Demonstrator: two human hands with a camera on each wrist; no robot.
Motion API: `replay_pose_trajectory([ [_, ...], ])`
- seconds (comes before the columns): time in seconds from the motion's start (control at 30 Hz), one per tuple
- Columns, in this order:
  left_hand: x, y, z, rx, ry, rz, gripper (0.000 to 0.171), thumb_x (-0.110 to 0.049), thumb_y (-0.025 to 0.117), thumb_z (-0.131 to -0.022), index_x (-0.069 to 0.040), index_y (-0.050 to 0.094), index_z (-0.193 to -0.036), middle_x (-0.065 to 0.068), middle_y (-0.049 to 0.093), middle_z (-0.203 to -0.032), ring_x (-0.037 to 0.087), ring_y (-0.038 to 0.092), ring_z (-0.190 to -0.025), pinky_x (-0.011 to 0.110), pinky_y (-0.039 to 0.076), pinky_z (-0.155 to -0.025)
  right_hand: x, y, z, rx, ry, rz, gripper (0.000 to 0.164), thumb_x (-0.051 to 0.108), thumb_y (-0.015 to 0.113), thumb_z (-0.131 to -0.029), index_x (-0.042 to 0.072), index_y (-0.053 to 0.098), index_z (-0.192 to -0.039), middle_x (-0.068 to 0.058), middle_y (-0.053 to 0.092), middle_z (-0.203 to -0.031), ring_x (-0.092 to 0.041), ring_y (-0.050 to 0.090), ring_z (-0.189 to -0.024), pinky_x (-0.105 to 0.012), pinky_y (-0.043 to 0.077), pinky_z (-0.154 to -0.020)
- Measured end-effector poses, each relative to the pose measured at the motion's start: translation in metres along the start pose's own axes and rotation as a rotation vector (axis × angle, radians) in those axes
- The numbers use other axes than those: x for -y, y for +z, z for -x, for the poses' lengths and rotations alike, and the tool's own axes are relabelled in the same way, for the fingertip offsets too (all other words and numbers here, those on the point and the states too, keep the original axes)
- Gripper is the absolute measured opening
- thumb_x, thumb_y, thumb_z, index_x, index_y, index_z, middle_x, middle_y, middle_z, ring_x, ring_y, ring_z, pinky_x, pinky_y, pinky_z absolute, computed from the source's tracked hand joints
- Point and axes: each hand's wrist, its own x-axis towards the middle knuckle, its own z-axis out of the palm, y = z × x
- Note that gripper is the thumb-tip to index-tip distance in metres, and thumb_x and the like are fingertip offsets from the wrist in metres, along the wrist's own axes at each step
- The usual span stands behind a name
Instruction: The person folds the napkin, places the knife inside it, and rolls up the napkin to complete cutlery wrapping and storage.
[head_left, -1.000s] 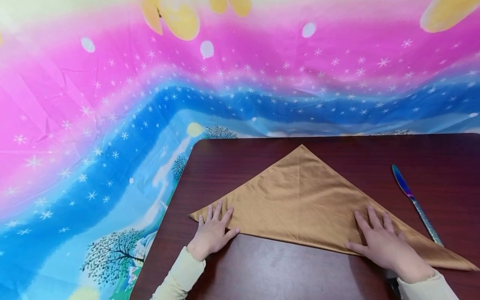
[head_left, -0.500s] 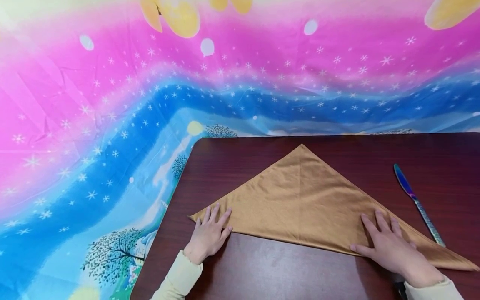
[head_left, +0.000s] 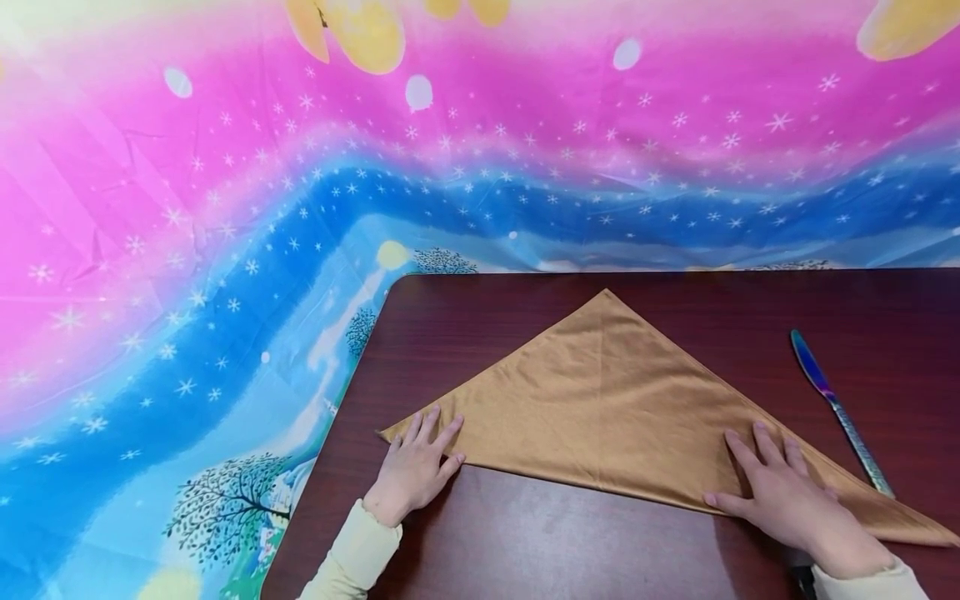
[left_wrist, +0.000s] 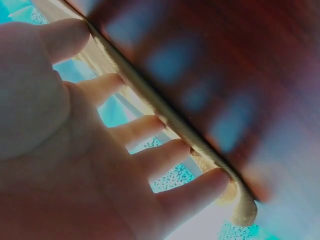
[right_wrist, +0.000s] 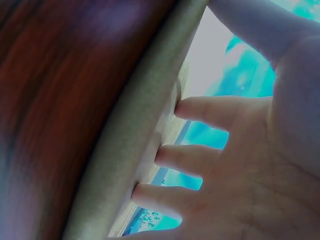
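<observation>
A golden-brown satiny cloth [head_left: 592, 392], folded into a triangle, lies on the table with its peak pointing away and its long folded edge toward me. My left hand [head_left: 415, 467] rests its spread fingertips on the cloth's left corner. Toward the right end, my right hand [head_left: 787, 500] touches the cloth with fingers spread and the thumb at the near fold. In the left wrist view the fingers [left_wrist: 165, 155] meet the cloth's edge [left_wrist: 165, 112], palm raised off the table. The right wrist view shows the fingers [right_wrist: 190, 157] pressing on the cloth [right_wrist: 135, 115] likewise.
A table knife [head_left: 840, 412] with an iridescent blade and patterned handle lies right of the cloth, its handle end close to the cloth's edge. The dark red-brown table [head_left: 465, 317] has a rounded far left corner. A pink and blue printed curtain [head_left: 225, 208] hangs behind and left.
Both hands have shifted slightly: the left a little leftward, the right a little to the right along the cloth. The left thumb has drawn closer to its fingers. The cloth keeps its triangle shape.
</observation>
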Motion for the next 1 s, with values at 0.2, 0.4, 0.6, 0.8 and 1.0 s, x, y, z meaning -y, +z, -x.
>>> replay_pose_trajectory([
  [0.2, 0.004, 0.0, 0.001, -0.007, 0.017, 0.017, 0.054, -0.046, 0.047, -0.099, -0.026, 0.039, -0.148, 0.013, 0.033, -0.155, 0.038, 0.029, -0.143, 0.062, 0.036, -0.104, 0.003, -0.002, 0.003, 0.005, 0.005, -0.008, 0.112, 0.075, 0.057, -0.076, -0.003, 0.022, -0.149, -0.038, -0.002, -0.151, -0.071, 0.002, -0.127, -0.089, 0.02, -0.071],
  [0.4, 0.008, -0.001, 0.002, 0.011, 0.027, 0.021, 0.053, -0.045, 0.045, -0.099, -0.025, 0.039, -0.149, 0.012, 0.032, -0.156, 0.037, 0.029, -0.144, 0.063, 0.036, -0.102, 0.004, -0.003, 0.005, -0.02, -0.011, 0.01, 0.109, 0.074, 0.058, -0.076, -0.003, 0.026, -0.147, -0.039, 0.002, -0.151, -0.071, 0.009, -0.126, -0.088, 0.023, -0.071],
  [0.6, 0.01, -0.001, 0.006, 0.022, 0.023, 0.034, 0.053, -0.046, 0.044, -0.1, -0.027, 0.038, -0.149, 0.01, 0.029, -0.158, 0.037, 0.027, -0.145, 0.065, 0.035, -0.102, 0.004, -0.003, 0.006, -0.039, -0.028, 0.014, 0.108, 0.072, 0.06, -0.076, -0.003, 0.028, -0.146, -0.039, 0.004, -0.151, -0.071, 0.01, -0.126, -0.087, 0.024, -0.07],
  [0.8, 0.013, -0.004, 0.009, 0.052, 0.029, 0.055, 0.055, -0.047, 0.044, -0.099, -0.027, 0.036, -0.15, 0.01, 0.026, -0.159, 0.037, 0.025, -0.146, 0.066, 0.033, -0.104, 0.002, -0.003, 0.004, -0.068, -0.058, 0.034, 0.106, 0.071, 0.062, -0.075, -0.003, 0.032, -0.145, -0.04, 0.008, -0.15, -0.071, 0.014, -0.124, -0.086, 0.026, -0.071],
  [1.0, 0.016, -0.007, 0.011, 0.095, 0.045, 0.067, 0.056, -0.047, 0.043, -0.099, -0.025, 0.035, -0.151, 0.009, 0.024, -0.16, 0.036, 0.022, -0.147, 0.064, 0.03, -0.107, -0.001, -0.004, 0.002, -0.087, -0.093, 0.038, 0.105, 0.067, 0.065, -0.075, -0.008, 0.035, -0.143, -0.045, 0.014, -0.146, -0.074, 0.016, -0.12, -0.08, 0.026, -0.087],
])
